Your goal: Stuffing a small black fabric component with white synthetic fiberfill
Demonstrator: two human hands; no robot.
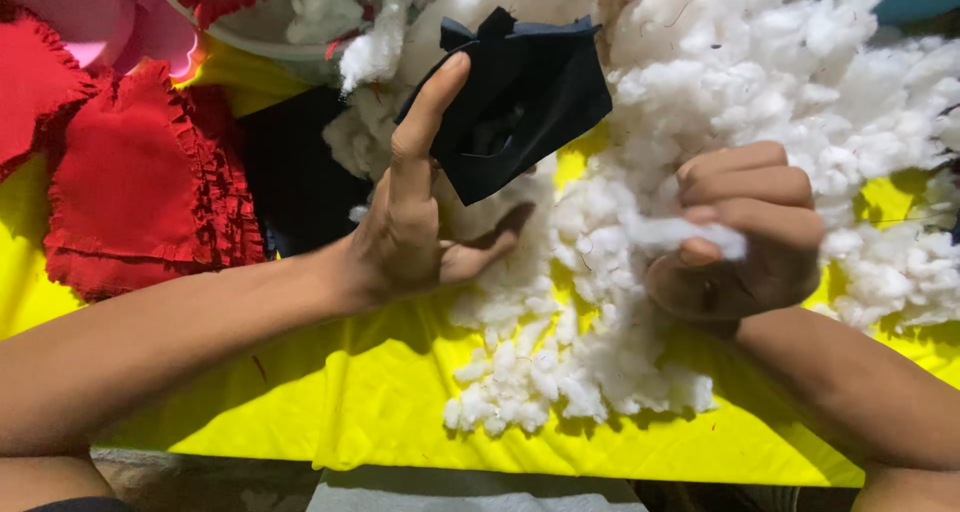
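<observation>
looks like mid-stuffing: left hand (420, 222) pinches the black pouch (515, 97) up over the stuffing pile (760, 102), right hand (745, 237) fisted on a tuft (690, 234) beside it, probably needs the pouch mouth held open.

A single head-worn view is provided, directed steeply downward from above the near edge of the yellow cloth (380, 412). The scene is taken at close range, so that both forearms enter from the bottom corners. No second view is supplied for overlap.
</observation>
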